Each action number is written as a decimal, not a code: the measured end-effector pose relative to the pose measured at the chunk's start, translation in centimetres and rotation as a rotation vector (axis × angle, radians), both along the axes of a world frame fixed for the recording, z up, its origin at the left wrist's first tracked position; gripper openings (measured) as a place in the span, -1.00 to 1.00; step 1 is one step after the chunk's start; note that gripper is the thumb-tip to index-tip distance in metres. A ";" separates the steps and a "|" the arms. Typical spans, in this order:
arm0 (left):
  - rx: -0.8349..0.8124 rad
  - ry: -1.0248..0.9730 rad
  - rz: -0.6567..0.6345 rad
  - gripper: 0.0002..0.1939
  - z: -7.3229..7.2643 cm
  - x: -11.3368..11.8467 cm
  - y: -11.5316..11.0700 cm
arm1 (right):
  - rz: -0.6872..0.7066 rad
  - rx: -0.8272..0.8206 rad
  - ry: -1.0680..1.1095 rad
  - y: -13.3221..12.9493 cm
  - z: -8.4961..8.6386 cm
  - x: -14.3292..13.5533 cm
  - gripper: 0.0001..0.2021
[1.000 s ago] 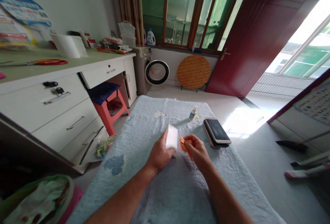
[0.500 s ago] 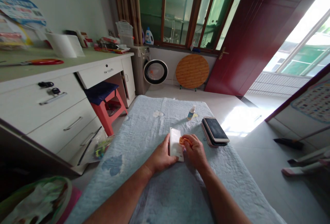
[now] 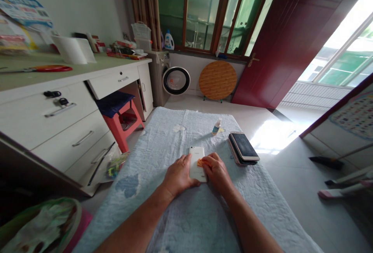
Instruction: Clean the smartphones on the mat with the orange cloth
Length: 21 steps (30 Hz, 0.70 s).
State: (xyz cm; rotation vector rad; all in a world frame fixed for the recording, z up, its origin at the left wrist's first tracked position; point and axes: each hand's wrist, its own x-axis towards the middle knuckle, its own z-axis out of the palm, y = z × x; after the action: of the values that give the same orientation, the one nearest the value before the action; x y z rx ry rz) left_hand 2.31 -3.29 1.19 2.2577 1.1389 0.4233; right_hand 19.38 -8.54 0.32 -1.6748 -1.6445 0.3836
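Observation:
A white smartphone (image 3: pixel 197 172) lies on the pale blue cloth cover, back side up, with its camera at the far end. My left hand (image 3: pixel 179 175) grips it along the left edge, the thumb at its near end. Pinched in the fingers of my right hand (image 3: pixel 217 172) is a small orange cloth (image 3: pixel 200 162), pressed on the phone's back. Beyond the hands stands a small spray bottle (image 3: pixel 216 127) with a white top. To the right sits a stack of phones, the top one (image 3: pixel 246 146) with a dark screen and light frame.
The blue quilted cover (image 3: pixel 163 136) spreads over the surface before me. At left are a white desk (image 3: pixel 65 123) with drawers, a red stool (image 3: pixel 122 125) and a bin (image 3: pixel 76 222). Farther back are a washing machine with its door (image 3: pixel 176 81) open and a round wooden tabletop (image 3: pixel 218 80).
The phone has gone from tilted to lying flatter, its back turned up more. My right hand has shifted the orange cloth slightly left across it. My left fingers have moved along its edge.

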 end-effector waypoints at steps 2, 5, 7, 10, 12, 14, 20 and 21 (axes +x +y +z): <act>0.046 0.051 0.001 -0.08 -0.2 -0.2 0.3 | 0.007 -0.003 0.000 0.0 0.0 0.0 -0.80; 0.112 0.107 -0.006 0.04 -0.1 -0.4 0.6 | 0.016 -0.001 -0.003 0.0 -0.3 0.1 -0.81; 0.139 0.128 -0.018 0.13 0.1 -0.4 0.8 | 0.008 0.012 -0.008 0.1 -0.4 0.1 -0.79; 0.141 0.129 -0.041 0.09 0.2 -0.4 0.7 | -0.010 0.033 -0.021 0.1 -0.4 0.1 -0.73; 0.143 0.128 -0.047 -0.04 0.3 -0.3 0.5 | 0.004 0.025 -0.036 0.1 -0.3 0.0 -0.74; 0.152 0.124 -0.040 -0.17 0.2 -0.1 0.3 | 0.020 0.012 -0.051 0.1 -0.2 -0.1 -0.76; 0.161 0.097 -0.024 -0.25 0.0 0.2 -0.2 | 0.062 -0.047 -0.060 -0.3 0.2 -0.4 -0.80; 0.159 0.102 -0.019 -0.26 0.0 0.2 -0.2 | 0.080 -0.068 -0.060 -0.5 0.5 -0.5 -0.81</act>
State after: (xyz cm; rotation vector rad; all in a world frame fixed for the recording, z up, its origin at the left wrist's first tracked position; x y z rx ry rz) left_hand 2.54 -3.47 1.23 2.4505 1.1701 0.4083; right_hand 18.93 -9.00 0.77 -1.6888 -1.7648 0.4365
